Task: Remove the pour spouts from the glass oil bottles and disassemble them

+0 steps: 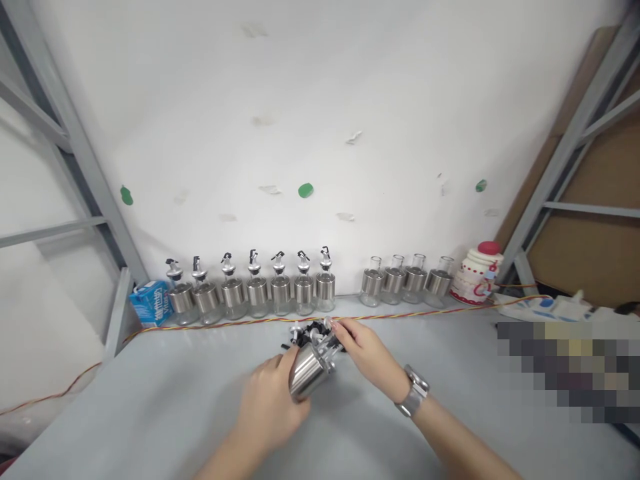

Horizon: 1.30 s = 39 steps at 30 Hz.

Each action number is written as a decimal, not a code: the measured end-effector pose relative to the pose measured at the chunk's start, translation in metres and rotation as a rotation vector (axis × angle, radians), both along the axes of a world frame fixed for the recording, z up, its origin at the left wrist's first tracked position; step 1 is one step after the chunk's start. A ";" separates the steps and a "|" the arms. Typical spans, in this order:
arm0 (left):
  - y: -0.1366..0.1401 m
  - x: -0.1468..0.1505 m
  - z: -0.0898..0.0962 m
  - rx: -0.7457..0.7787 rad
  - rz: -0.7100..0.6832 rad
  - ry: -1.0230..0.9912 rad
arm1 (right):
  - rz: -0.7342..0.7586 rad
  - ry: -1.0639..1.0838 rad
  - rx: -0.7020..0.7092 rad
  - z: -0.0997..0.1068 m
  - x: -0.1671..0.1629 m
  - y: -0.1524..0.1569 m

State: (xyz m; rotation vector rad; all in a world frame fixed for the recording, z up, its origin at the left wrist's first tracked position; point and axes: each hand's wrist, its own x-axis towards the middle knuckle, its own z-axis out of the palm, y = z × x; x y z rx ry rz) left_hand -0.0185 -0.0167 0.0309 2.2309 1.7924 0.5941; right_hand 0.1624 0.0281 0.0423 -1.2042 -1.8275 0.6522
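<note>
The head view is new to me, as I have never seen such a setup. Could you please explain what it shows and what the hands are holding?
There is no robot here. A camera worn on a person's head looks forward and down at that person's own bare hands. The left hand grips a tilted glass bottle with a metal sleeve. The right hand, with a watch on its wrist, pinches what looks like a spout near the bottle's neck. Beyond lies a pile of spouts on the grey table. Along the wall stand seven bottles with spouts, four without, a blue carton and a white jar with a red lid.
</note>
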 end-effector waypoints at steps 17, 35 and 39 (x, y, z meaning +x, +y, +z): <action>-0.006 -0.002 -0.004 -1.095 -0.234 -1.135 | 0.245 0.251 -0.302 -0.006 0.009 0.016; -0.019 0.009 0.008 -0.224 -0.127 -0.237 | 0.028 0.121 -0.149 0.008 0.002 -0.003; -0.017 0.010 0.003 -0.366 -0.180 -0.474 | 0.082 0.230 -0.329 0.001 0.004 0.003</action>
